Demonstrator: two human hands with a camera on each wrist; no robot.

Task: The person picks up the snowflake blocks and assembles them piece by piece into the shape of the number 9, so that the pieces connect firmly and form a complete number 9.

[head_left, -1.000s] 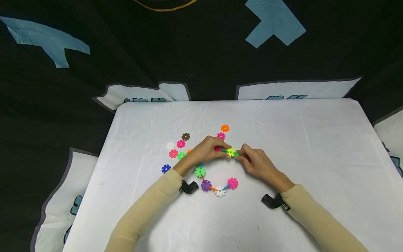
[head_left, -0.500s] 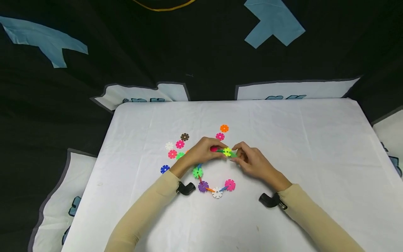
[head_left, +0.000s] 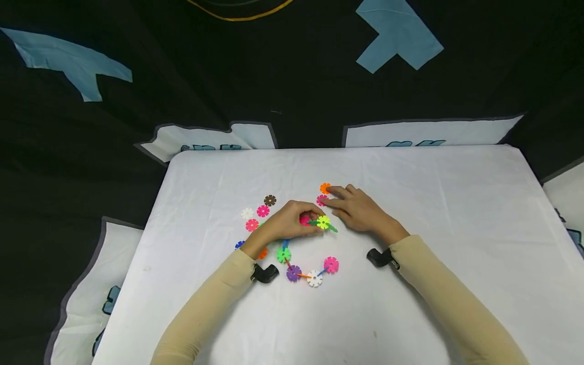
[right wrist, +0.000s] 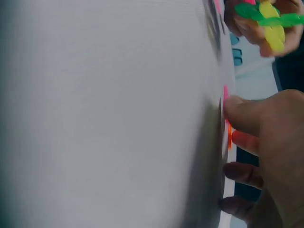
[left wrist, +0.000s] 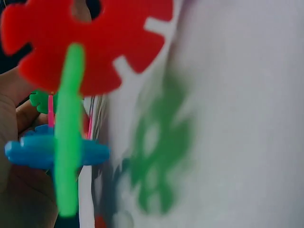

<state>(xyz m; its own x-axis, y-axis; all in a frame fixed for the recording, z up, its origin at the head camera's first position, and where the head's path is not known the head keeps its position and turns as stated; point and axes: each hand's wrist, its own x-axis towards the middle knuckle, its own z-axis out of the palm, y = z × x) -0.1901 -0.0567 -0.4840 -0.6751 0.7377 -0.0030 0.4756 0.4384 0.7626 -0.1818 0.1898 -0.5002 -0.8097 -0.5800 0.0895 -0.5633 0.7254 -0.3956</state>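
In the head view, my left hand (head_left: 292, 220) pinches one end of a chain of interlocking notched discs, near a pink disc (head_left: 304, 219). A yellow disc (head_left: 323, 222) and a green disc (head_left: 332, 228) stick out past its fingertips. The chain's other end curves over the table through a purple disc (head_left: 294, 274) and a white disc (head_left: 315, 278) to a pink one. My right hand (head_left: 360, 209) reaches with extended fingers to a loose pink disc (head_left: 321, 200) and an orange disc (head_left: 325, 188). A red disc (left wrist: 95, 42) fills the top of the left wrist view.
Loose discs lie left of my left hand, among them a brown disc (head_left: 270, 200), a white disc (head_left: 247, 213) and a blue disc (head_left: 240, 245). My left forearm partly covers this group. A white cloth covers the table (head_left: 438, 203); dark curtain (head_left: 310, 101) hangs behind it.
My right hand has let go of the green disc and moved away from me to the loose pink and orange discs. My left hand has shifted slightly left, still holding the chain.
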